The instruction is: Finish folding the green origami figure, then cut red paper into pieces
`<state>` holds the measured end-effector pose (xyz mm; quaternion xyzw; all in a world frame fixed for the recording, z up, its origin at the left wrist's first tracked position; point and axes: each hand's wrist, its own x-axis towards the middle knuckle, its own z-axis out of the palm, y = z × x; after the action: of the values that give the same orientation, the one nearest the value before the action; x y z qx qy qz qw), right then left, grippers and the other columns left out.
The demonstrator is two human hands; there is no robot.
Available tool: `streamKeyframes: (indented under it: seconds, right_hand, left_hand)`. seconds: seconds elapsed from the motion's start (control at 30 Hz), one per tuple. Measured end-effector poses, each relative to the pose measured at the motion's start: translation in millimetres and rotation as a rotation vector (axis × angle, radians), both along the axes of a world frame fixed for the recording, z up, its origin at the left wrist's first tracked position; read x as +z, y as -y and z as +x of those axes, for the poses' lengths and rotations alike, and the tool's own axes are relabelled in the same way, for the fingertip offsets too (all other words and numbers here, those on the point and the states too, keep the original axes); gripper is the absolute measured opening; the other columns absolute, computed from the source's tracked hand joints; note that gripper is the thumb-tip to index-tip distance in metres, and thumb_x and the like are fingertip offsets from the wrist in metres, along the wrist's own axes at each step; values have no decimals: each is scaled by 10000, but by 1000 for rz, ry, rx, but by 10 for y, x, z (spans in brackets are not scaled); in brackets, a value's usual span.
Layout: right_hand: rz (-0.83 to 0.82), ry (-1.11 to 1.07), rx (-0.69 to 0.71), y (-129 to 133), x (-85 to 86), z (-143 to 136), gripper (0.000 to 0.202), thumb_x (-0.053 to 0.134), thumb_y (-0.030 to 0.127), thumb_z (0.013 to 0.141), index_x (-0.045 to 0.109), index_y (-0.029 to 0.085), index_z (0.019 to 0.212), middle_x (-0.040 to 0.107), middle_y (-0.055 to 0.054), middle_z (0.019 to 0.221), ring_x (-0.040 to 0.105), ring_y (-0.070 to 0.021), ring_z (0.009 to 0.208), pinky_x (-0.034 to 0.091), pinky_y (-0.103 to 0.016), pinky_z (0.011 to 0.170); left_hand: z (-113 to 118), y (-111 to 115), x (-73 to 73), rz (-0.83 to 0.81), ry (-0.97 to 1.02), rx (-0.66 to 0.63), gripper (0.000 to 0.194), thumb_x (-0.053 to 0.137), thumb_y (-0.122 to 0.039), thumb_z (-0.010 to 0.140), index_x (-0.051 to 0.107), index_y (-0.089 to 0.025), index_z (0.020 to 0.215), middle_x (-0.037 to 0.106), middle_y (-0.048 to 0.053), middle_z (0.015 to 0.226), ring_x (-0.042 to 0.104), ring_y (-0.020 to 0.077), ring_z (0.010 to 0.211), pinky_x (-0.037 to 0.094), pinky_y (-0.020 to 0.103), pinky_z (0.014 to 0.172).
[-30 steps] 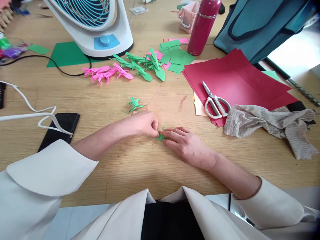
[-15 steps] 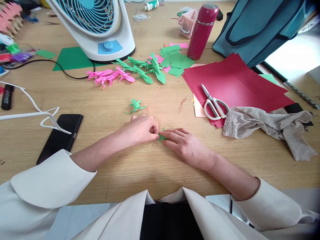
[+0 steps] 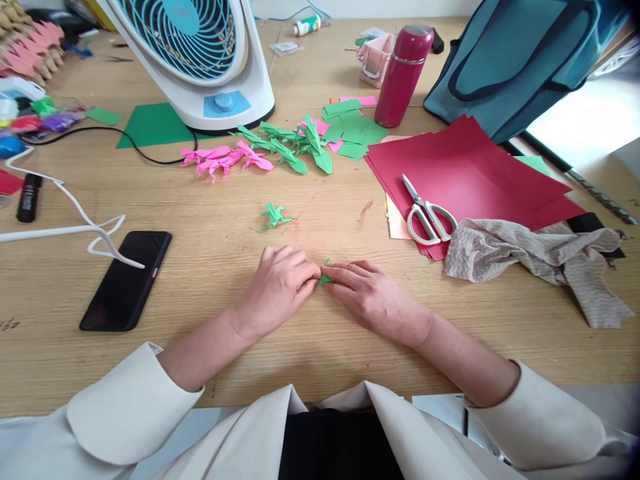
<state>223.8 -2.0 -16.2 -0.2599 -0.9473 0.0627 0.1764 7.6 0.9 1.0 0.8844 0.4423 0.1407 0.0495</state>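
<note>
Between my two hands a small green folded-paper piece (image 3: pixel 326 279) lies on the wooden table, mostly covered by fingers. My left hand (image 3: pixel 280 280) has its fingers bent and pinched together at the paper's left side. From the right, my right hand (image 3: pixel 373 293) presses its closed fingertips down on the same piece. Just beyond the hands sits another green folded-paper figure (image 3: pixel 274 215) with thin limbs. Farther back are pink folded figures (image 3: pixel 225 159) and a heap of green folded figures (image 3: pixel 295 143).
A white fan (image 3: pixel 230 87) stands behind the folded figures. To the right, scissors (image 3: pixel 425 213) rest on red paper sheets (image 3: pixel 480 173) beside a crumpled cloth (image 3: pixel 530 260). A phone (image 3: pixel 127 280) lies at left; a red flask (image 3: pixel 405 77) and a teal bag (image 3: pixel 500 67) stand behind.
My left wrist has swung lower and nearer to me, while its fingertips stay at the green paper piece. My right hand has barely moved. The whole view has shifted slightly.
</note>
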Motion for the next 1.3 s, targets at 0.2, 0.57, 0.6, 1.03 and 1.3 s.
streamKeyframes:
  seconds: [0.2,0.57,0.6,1.03,1.3]
  right_hand:
    - [-6,11,-8,9,21,3,237,450,139,987,654,113,1107,616,-156,1338,594,-242,1178,477,-403,957]
    - [-57,4,-11,18,27,13,252,452,145,991,650,126,1147,601,-141,1370,569,-250,1234,464,-428,1001]
    - [-58,4,-14,23,28,14,253,455,141,989,650,125,1149,601,-140,1373,569,-254,1236,463,-433,1004]
    - [-51,16,-2,53,41,13,277,448,123,983,629,101,1192,578,-161,1395,536,-281,1296,463,-477,1041]
    - [-77,15,11,51,59,18,276,463,98,970,616,107,1200,568,-176,1401,520,-292,1316,458,-507,1053]
  left_hand:
    - [-3,125,-81,285,-46,-42,158,544,-179,931,679,-197,850,618,11,698,503,192,730,338,395,787]
    - [-52,101,-117,273,-49,-104,158,526,-176,939,662,-192,861,597,10,690,477,187,733,347,381,773]
    - [-63,97,-112,258,-41,-122,167,520,-165,941,662,-193,859,599,9,695,477,183,735,350,378,772]
    - [-135,136,-95,216,-76,-201,207,473,-126,957,672,-178,930,627,25,763,510,184,788,396,374,820]
    - [-142,149,-118,215,-12,-200,199,516,-109,932,676,-182,1027,634,8,731,540,186,782,396,392,813]
